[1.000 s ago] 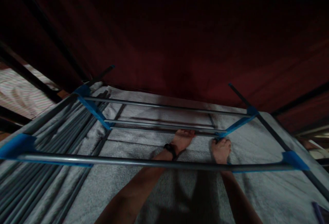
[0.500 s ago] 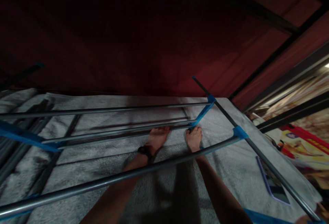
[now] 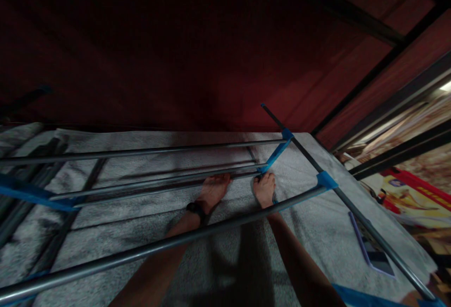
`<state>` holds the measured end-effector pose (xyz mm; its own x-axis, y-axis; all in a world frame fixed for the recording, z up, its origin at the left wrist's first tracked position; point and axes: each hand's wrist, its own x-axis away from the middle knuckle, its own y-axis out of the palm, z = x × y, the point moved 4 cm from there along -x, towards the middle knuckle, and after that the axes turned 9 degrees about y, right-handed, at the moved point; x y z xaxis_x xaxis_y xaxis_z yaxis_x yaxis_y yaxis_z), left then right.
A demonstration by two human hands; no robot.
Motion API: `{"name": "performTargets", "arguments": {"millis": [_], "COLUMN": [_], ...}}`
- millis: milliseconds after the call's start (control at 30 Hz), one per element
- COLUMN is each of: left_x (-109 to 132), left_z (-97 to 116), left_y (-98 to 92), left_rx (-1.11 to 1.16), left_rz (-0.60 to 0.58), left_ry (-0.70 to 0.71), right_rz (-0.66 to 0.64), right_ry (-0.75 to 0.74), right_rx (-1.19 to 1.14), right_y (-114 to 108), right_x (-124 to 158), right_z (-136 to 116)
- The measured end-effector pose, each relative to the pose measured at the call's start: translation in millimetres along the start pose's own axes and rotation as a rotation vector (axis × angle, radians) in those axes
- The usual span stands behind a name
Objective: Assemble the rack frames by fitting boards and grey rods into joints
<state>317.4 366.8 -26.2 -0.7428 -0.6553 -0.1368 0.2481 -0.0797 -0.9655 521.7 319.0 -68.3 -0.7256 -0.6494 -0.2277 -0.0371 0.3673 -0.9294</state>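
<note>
Several grey metal tubes (image 3: 186, 236) joined by blue connectors (image 3: 327, 180) form a frame on a pale, fleecy cover. Reaching under the front tube, my left hand (image 3: 213, 189) is closed round the lower of two thin middle tubes (image 3: 169, 185); its fingertips are partly hidden. My right hand (image 3: 264, 190) is closed at the right end of that tube, against a blue fabric strip (image 3: 273, 159) that slants up to the back tube (image 3: 151, 151). The fingers there are bent and partly out of sight. A dark watch sits on my left wrist.
Beside the right-hand tube (image 3: 312, 156) lies a phone with a purple edge (image 3: 369, 246). More dark tubes (image 3: 42, 170) are gathered at the left. A dark red fabric wall (image 3: 218, 72) rises behind. At far right is a red and yellow printed package (image 3: 412, 199).
The whole view has shifted slightly, so the frame appears a little further left. Both hands stay at the same places on the tube and connector.
</note>
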Motion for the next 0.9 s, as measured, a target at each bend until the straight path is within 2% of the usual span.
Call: {"name": "performTargets", "arguments": {"millis": [267, 400, 633, 900], "left_x": [0.5, -0.5, -0.2, 4.4], "left_z": [-1.1, -2.0, -3.9, 4.1], "left_y": [-5.0, -0.9, 2.3, -1.3], "left_rx": [-0.01, -0.017, 0.042, 0.043], "left_rz": [-0.036, -0.053, -0.023, -0.005], "left_ry": [-0.019, -0.034, -0.033, -0.042], "right_rz": [0.01, 0.001, -0.008, -0.018], "right_ry": [-0.027, -0.004, -0.017, -0.012], "right_rx": [-0.027, -0.031, -0.052, -0.022], "right_y": [-0.2, -0.7, -2.0, -1.6], "right_x": [1.3, 1.2, 0.3, 1.7], "right_z": [0.2, -0.6, -3.0, -2.4]}}
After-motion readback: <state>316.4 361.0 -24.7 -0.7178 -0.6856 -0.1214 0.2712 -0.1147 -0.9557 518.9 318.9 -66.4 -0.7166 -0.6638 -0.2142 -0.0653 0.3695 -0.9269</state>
